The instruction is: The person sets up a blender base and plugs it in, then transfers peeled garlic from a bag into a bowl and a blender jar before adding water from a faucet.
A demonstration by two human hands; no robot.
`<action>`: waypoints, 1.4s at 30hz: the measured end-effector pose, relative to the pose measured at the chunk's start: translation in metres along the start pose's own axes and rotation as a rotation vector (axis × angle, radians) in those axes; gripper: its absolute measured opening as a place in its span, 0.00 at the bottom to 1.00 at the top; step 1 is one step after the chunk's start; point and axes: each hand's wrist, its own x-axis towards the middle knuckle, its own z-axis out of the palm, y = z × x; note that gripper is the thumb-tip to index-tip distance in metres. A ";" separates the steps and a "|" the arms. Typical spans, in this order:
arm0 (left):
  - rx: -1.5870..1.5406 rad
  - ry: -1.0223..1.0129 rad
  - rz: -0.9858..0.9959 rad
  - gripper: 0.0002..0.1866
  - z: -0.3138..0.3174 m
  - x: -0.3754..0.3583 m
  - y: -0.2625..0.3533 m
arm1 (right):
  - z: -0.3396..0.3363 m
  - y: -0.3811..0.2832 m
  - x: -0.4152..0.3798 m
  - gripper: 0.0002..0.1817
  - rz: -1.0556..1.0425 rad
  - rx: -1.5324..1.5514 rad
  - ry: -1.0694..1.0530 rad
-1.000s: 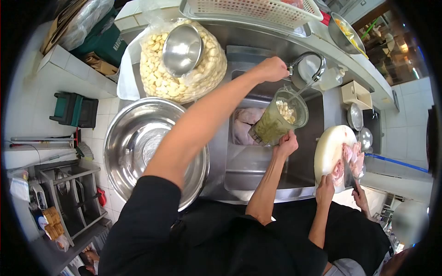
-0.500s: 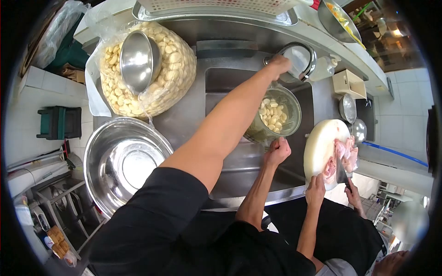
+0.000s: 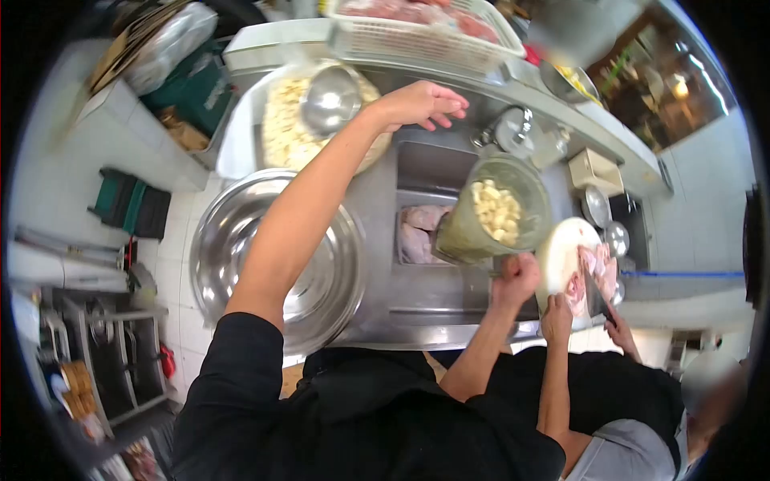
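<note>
My right hand (image 3: 517, 278) is closed around the handle of a tall clear jug (image 3: 457, 232), which is tilted above the sink. Pale peeled garlic cloves (image 3: 497, 212) lie in the jug. My left hand (image 3: 423, 106) is held out over the back of the counter with fingers apart, holding nothing. Behind that arm stands a large clear bag of garlic cloves (image 3: 282, 112) with a steel bowl (image 3: 330, 100) resting in it. Below the same arm is a big steel basin (image 3: 233, 240), partly covered by the forearm.
Raw meat pieces (image 3: 417, 240) lie in the sink (image 3: 437, 301). On the right, a co-worker's hands (image 3: 555, 317) cut meat with a knife on a round board (image 3: 557, 252). A white basket of meat (image 3: 425, 40) and a metal-rimmed container (image 3: 513, 132) stand behind.
My left hand has left the metal-rimmed container and swung left, with fingers now spread. The jug has risen and shifted right in my right hand, uncovering meat in the sink. The view has shifted.
</note>
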 end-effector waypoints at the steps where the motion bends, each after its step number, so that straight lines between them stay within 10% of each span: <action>1: 0.008 0.049 0.000 0.24 -0.005 -0.039 0.015 | 0.003 -0.014 -0.004 0.16 -0.007 0.005 -0.027; 9: -0.284 0.731 0.395 0.18 0.019 -0.383 -0.015 | 0.088 -0.119 -0.073 0.24 0.045 0.098 -0.175; 18: -0.452 1.347 -0.424 0.13 0.278 -0.703 -0.207 | 0.208 -0.134 -0.196 0.24 0.188 0.239 -0.466; 25: -0.763 1.690 -0.619 0.11 0.397 -0.795 -0.279 | 0.308 -0.083 -0.280 0.23 0.403 0.351 -0.761; 34: -0.490 1.623 -0.971 0.13 0.374 -0.884 -0.376 | 0.462 -0.003 -0.426 0.23 0.638 0.369 -0.986; 42: -1.142 1.762 -1.058 0.09 0.331 -0.943 -0.397 | 0.655 0.047 -0.554 0.22 0.660 0.516 -1.279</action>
